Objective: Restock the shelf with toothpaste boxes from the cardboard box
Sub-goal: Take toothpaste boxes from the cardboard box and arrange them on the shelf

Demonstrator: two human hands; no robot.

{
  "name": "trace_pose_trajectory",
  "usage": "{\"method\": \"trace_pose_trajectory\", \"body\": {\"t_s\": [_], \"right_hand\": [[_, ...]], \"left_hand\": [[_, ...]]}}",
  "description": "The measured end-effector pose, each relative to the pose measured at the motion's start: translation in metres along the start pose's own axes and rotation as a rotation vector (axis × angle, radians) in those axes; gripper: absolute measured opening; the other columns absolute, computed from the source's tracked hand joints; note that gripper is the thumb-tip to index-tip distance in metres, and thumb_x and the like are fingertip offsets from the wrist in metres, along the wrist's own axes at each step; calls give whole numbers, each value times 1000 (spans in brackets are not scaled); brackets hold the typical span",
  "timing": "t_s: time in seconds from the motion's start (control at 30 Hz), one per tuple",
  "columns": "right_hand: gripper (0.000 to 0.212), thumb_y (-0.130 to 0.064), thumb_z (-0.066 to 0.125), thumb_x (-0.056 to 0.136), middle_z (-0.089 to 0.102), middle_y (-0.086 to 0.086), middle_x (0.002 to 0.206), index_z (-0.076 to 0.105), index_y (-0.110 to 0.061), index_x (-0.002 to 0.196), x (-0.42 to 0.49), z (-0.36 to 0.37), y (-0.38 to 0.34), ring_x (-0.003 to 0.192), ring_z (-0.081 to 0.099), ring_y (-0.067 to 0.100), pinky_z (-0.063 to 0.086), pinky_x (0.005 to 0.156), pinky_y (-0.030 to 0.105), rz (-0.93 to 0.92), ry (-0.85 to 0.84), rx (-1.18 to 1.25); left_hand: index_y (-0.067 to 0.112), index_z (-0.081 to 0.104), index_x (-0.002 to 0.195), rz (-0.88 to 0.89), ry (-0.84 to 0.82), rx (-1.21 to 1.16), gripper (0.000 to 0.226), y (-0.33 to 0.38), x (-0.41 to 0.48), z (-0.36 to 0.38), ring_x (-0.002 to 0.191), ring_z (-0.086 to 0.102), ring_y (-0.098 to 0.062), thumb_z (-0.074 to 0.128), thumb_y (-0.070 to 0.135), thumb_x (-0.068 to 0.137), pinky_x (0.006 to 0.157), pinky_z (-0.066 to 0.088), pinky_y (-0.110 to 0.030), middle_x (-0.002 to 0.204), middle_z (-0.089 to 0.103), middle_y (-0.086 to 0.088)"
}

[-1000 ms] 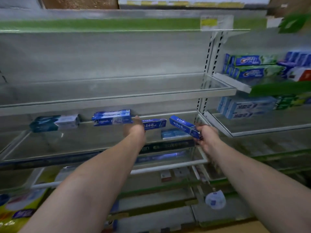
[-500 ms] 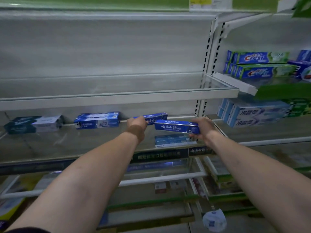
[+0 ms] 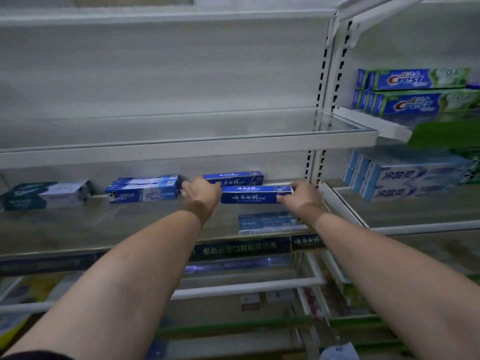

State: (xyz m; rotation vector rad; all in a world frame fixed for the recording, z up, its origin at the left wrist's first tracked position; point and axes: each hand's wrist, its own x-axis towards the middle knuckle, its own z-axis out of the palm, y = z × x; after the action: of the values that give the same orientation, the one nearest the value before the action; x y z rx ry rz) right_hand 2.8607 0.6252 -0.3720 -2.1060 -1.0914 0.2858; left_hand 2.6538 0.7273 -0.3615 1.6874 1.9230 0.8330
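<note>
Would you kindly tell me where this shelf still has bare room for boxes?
Bare: the front strip of the middle shelf, left of the light-blue box, in front of the teal box and blue-and-white boxes; also the shelf above. Crowded: the back right, where the left hand and right hand flank the front dark-blue box before the back dark-blue box.
</note>
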Motion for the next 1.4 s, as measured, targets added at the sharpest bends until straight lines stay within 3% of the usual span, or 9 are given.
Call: {"method": "trace_pose_trajectory", "body": {"t_s": [0.1,0.2,0.33,0.43,0.6,0.83,1.0,1.17,1.4], "right_hand": [[29,-39,74,84,71,5,98,70,-18,103,6,6,-1,88,66,25,55,76,35,-15,-10,-38],[27,-41,69,86,70,4,96,70,-20,103,12,7,-4,84,65,24,50,67,30,-32,-8,-95],[28,-44,66,89,66,5,96,67,-20,101,19,16,-7,86,59,24,43,65,29,-28,17,-122],[26,-43,62,92,60,7,94,66,-19,101,27,20,-9,95,57,29,42,72,31,-32,31,-155],[29,-36,64,93,62,7,93,67,-12,109,43,26,-14,85,58,27,42,69,29,-17,-52,-80],[31,-31,67,91,71,11,110,68,-19,120,48,32,-16,97,63,30,37,70,26,-53,-8,-49],[32,-31,72,89,73,5,108,70,-21,119,52,37,-15,99,65,26,40,71,26,-94,-2,2],[30,-38,75,85,73,5,97,74,-19,109,57,40,-16,80,58,21,41,66,27,-48,50,-39],[29,-35,76,84,75,3,95,75,-22,109,62,43,-19,89,67,24,55,78,34,-24,-5,25]], "left_hand": [[11,63,126,-3,-38,-80,43,6,5,4,115,55,-33,64,40,94,102,47,-40,138,50,-17],[4,59,131,-7,-79,-301,41,8,7,12,116,59,-34,62,26,97,101,49,-38,135,59,-17],[6,41,151,3,-230,-491,79,9,2,15,126,56,-29,79,32,87,109,45,-41,144,53,-11],[6,39,152,42,-301,-426,90,4,5,14,124,58,-28,87,7,76,106,50,-43,141,56,-10],[5,59,136,9,-123,-398,67,-3,13,18,119,61,-25,87,5,75,106,50,-40,129,65,-10],[13,74,116,48,-13,-290,29,1,14,27,105,67,-28,73,9,88,97,54,-36,112,73,-13],[15,75,117,9,31,-323,29,2,22,31,107,67,-30,71,9,88,97,54,-36,110,73,-12],[15,75,114,-37,47,-355,28,2,27,34,104,67,-28,73,8,86,95,55,-34,108,73,-11],[16,76,107,-29,35,-283,23,4,32,30,99,69,-29,74,8,85,92,58,-39,103,74,-11]]}}
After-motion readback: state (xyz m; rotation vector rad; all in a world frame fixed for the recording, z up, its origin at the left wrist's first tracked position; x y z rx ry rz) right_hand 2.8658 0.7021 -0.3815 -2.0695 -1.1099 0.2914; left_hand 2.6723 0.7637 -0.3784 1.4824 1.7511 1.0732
